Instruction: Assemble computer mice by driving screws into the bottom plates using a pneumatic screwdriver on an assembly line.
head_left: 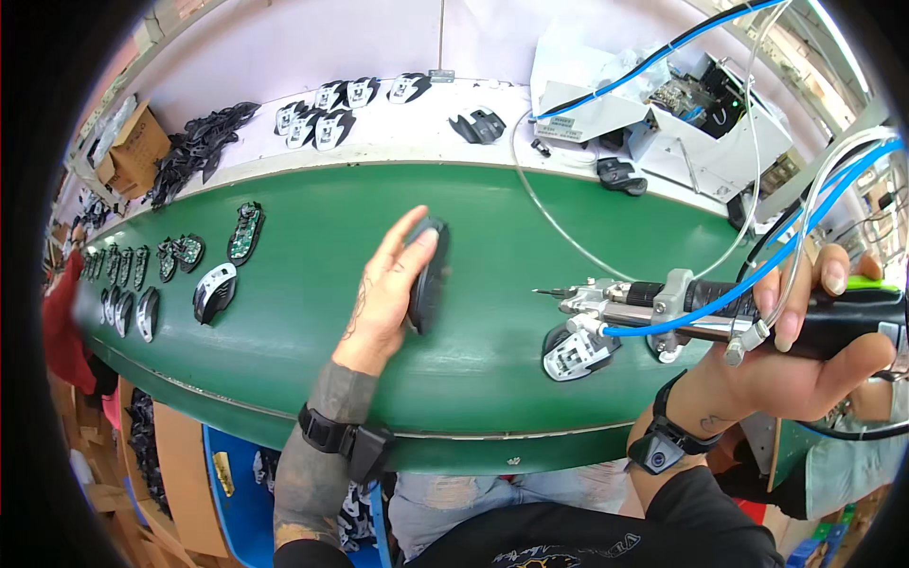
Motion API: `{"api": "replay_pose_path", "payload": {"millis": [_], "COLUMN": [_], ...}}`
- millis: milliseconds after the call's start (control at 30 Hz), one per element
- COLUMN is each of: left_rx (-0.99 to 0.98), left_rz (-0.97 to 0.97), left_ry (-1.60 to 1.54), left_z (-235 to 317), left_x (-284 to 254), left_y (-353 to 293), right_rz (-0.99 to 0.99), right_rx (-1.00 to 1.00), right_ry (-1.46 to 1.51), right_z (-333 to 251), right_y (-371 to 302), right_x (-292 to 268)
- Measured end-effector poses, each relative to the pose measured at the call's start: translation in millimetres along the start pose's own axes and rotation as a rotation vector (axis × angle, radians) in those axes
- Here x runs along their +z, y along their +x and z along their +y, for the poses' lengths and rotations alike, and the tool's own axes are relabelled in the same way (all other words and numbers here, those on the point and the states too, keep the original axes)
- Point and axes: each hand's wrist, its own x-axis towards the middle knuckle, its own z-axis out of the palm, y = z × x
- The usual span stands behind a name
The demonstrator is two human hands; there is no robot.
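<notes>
My left hand is closed around a dark, curved piece like a computer mouse shell, held on edge above the green belt and slightly blurred. My right hand grips a black and silver powered screwdriver with tubes attached. Its thin tip points left, toward the left hand but apart from it. Just under the screwdriver's front end, a white and black mouse shell lies on the belt. Farther left lie another white and black shell and a part with a green circuit board.
The green belt carries several more shells and board parts at its left end. White-topped shells and dark parts sit on the back ledge. A screw feeder machine stands back right; blue tubing hangs near my right hand. A blue bin is below.
</notes>
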Motion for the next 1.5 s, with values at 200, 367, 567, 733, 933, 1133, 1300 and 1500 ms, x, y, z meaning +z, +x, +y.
{"api": "replay_pose_path", "payload": {"millis": [200, 367, 567, 733, 933, 1133, 1300, 1500], "left_rx": [-0.193, -0.229, -0.242, -0.246, -0.261, -0.285, -0.292, -0.188], "left_rz": [-0.3, -0.364, -0.369, -0.363, -0.407, -0.424, -0.197, -0.244], "left_ry": [-0.831, -0.755, -0.749, -0.761, -0.732, -0.684, -0.738, -0.766], "left_z": [-18, -23, -20, -22, -19, -17, -22, -23], "left_x": [42, 43, 43, 42, 44, 47, 43, 41], "left_y": [-9, -13, -15, -17, -21, -23, -13, -13], "right_rz": [0.013, -0.027, -0.08, -0.016, -0.062, -0.069, -0.084, -0.134], "right_rx": [-0.008, 0.059, 0.101, 0.083, 0.078, 0.072, 0.053, 0.086], "right_ry": [-0.06, -0.018, 0.003, 0.0, -0.021, -0.017, 0.043, -0.002], "right_z": [-5, -4, -1, -2, 3, 3, -5, -4], "right_y": [-3, 1, 1, -1, -2, -1, 5, 1], "right_x": [-1, 0, 5, 8, 12, 15, -3, -7]}}
